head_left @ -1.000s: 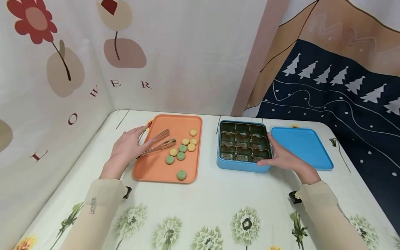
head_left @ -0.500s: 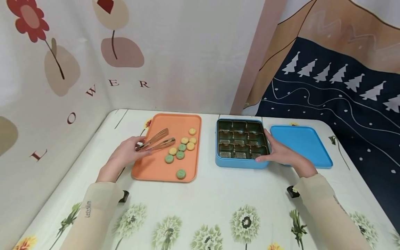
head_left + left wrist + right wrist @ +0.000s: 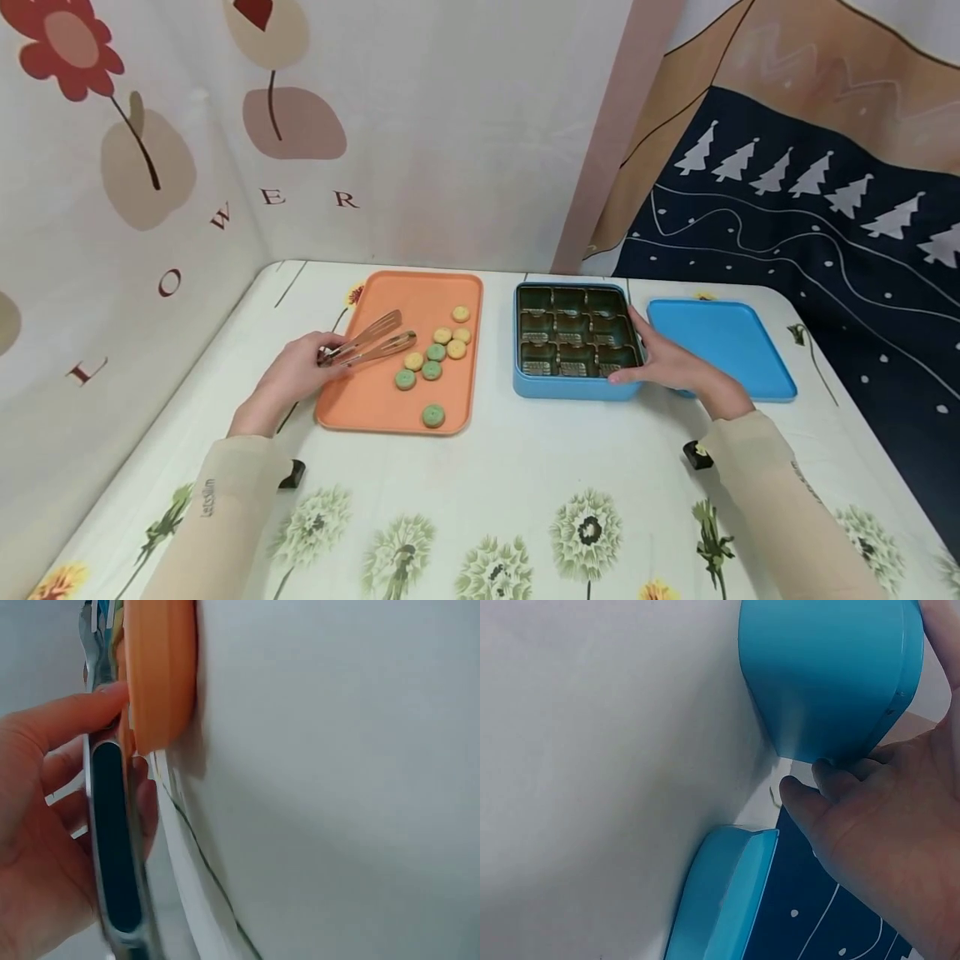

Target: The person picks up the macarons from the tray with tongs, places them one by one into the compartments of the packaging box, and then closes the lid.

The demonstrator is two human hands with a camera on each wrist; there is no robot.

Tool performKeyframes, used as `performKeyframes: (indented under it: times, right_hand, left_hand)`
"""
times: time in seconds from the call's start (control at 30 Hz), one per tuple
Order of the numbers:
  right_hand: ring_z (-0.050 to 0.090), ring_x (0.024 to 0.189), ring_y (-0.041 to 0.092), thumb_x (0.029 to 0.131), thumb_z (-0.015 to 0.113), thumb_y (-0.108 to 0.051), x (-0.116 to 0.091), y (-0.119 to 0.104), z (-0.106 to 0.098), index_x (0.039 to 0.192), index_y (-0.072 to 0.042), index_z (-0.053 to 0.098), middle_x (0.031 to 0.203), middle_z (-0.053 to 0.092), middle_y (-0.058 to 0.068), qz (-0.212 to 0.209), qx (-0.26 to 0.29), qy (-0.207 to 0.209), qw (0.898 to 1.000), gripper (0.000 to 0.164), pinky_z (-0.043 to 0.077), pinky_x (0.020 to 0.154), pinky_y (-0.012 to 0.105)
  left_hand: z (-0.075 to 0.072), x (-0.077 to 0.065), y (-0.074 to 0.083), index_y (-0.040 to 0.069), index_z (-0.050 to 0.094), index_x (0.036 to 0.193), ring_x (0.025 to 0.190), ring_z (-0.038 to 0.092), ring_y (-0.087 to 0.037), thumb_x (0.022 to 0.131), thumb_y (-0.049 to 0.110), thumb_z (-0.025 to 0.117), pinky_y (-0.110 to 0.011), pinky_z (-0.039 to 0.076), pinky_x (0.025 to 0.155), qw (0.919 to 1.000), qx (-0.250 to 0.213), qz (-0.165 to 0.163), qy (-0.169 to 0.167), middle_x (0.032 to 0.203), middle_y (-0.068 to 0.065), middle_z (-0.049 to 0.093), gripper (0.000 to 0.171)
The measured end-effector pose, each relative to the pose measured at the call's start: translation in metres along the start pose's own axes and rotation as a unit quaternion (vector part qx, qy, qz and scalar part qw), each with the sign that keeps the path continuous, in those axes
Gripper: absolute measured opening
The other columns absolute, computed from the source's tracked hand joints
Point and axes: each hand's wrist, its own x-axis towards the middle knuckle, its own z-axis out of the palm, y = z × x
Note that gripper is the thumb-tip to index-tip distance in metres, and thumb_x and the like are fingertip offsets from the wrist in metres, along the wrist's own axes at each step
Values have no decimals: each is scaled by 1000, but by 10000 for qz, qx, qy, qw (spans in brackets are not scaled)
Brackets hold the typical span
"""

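In the head view, my left hand [image 3: 292, 372] holds metal tongs [image 3: 390, 343] over the left part of an orange tray [image 3: 442, 287]. The two arms of the tongs are spread, with nothing between their tips. Their dark grip [image 3: 116, 836] crosses the palm in the left wrist view. Round green cookies [image 3: 432, 416] and yellow cookies [image 3: 461, 313] lie loose on the tray. My right hand [image 3: 675, 364] rests against the right side of a blue box [image 3: 570, 387], fingers spread along that side and thumb at its front corner. A dark divided insert [image 3: 573, 327] with bare compartments sits in the box.
A flat blue lid [image 3: 720, 346] lies right of the box, close behind my right hand. Between tray and box runs a strip of flower-printed tablecloth [image 3: 498, 350]. Fabric hangings [image 3: 450, 167] rise behind the table.
My left hand has drawn the tongs slightly back to the left and settled its grip on them. With my right hand against it, the box has slid a little to the left.
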Motion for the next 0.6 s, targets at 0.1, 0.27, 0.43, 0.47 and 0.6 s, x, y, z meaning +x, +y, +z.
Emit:
performKeyframes:
  times: [0.1,0.27,0.43,0.47,0.6]
  right_hand:
    - [-11,151,49,82,83,-28,-1,0,0,158,-21,-21,166,-19,16,11,27,3,10000,128,11,111,76]
    - [-11,151,49,83,82,-29,0,1,0,158,-20,-20,166,-18,17,24,44,7,10000,128,11,111,77]
    - [-10,151,50,83,82,-32,2,0,0,158,-17,-20,166,-18,18,140,35,3,9999,128,12,111,76]
    - [-10,151,50,83,82,-32,2,0,0,158,-17,-20,166,-18,18,161,26,4,9999,128,13,111,76]
    - [-10,150,51,83,81,-33,3,0,-1,158,-16,-20,166,-17,19,205,-30,-15,9998,127,13,111,76]
  left_hand:
    - [-2,-4,-1,3,59,134,97,60,-29,94,23,71,-39,48,77,9999,-100,21,122,125,-21,60,46]
    - [-8,-11,-3,5,60,133,98,64,-30,93,22,71,-36,51,77,9988,-315,265,282,130,-21,60,45]
    - [-12,-18,-5,6,63,130,92,64,-21,92,22,73,-28,50,72,9975,-403,500,305,126,-17,63,43]
    - [-13,-19,-5,6,63,129,91,64,-19,92,22,74,-27,50,70,9972,-426,546,289,124,-17,63,42]
    - [-14,-24,-8,5,63,129,86,62,-10,91,20,74,-24,50,66,9961,-535,681,164,118,-16,65,42]
